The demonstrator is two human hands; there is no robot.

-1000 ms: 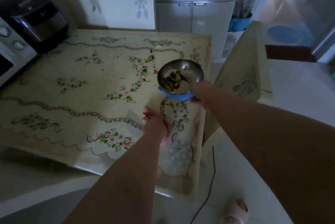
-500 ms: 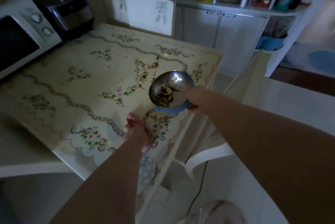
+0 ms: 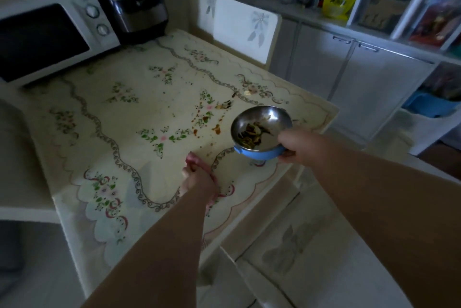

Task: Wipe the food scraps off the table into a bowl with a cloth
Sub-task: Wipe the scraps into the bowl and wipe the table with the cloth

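My right hand [image 3: 298,144] grips the rim of a steel bowl with a blue outside [image 3: 262,130], tilted toward me above the table's right edge, with dark food scraps lying inside it. My left hand [image 3: 197,179] holds a pink cloth [image 3: 193,159] against the floral tablecloth [image 3: 124,133], just left of and nearer than the bowl. Food scraps and brown sauce spots [image 3: 215,128] lie on the cloth-covered table beyond the cloth, with further bits [image 3: 224,105] and a pale crumb [image 3: 247,93] farther back.
A white microwave [image 3: 50,30] and a dark rice cooker [image 3: 134,5] stand at the table's far left. A white chair back [image 3: 244,25] is behind the table, another chair [image 3: 287,220] at its right side. Cabinets and shelves with jars line the back wall.
The view has swung left. The bowl and my right hand stay over the table's right edge; my left hand with the cloth stays on the table just short of the scraps.
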